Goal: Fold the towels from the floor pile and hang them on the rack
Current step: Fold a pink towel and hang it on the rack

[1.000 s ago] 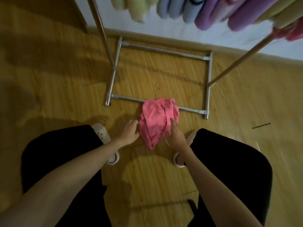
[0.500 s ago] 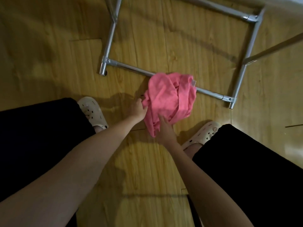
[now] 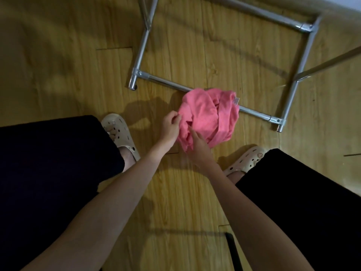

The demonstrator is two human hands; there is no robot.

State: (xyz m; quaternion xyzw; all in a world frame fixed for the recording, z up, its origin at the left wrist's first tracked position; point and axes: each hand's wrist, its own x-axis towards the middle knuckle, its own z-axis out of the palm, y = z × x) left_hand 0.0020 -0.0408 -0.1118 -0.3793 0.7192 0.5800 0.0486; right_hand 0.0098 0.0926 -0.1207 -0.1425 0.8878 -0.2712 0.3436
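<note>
A crumpled pink towel (image 3: 209,116) lies on the wooden floor against the front bar of the metal rack base (image 3: 166,81). My left hand (image 3: 170,127) pinches the towel's left edge with curled fingers. My right hand (image 3: 198,145) reaches into the lower folds, and its fingertips are hidden in the cloth. A small white label shows at the towel's upper right. Only the rack's floor frame and one slanted pole are in view; the hung towels are out of frame.
My two feet in cream clogs (image 3: 120,132) (image 3: 247,159) stand on either side of the towel, with dark trouser legs (image 3: 48,163) below. A dark thin object (image 3: 233,251) lies on the floor near the bottom edge.
The view has tilted down, so the hung towels left the frame. Both hands have closed in on the towel's lower left part, and the left hand now pinches its edge.
</note>
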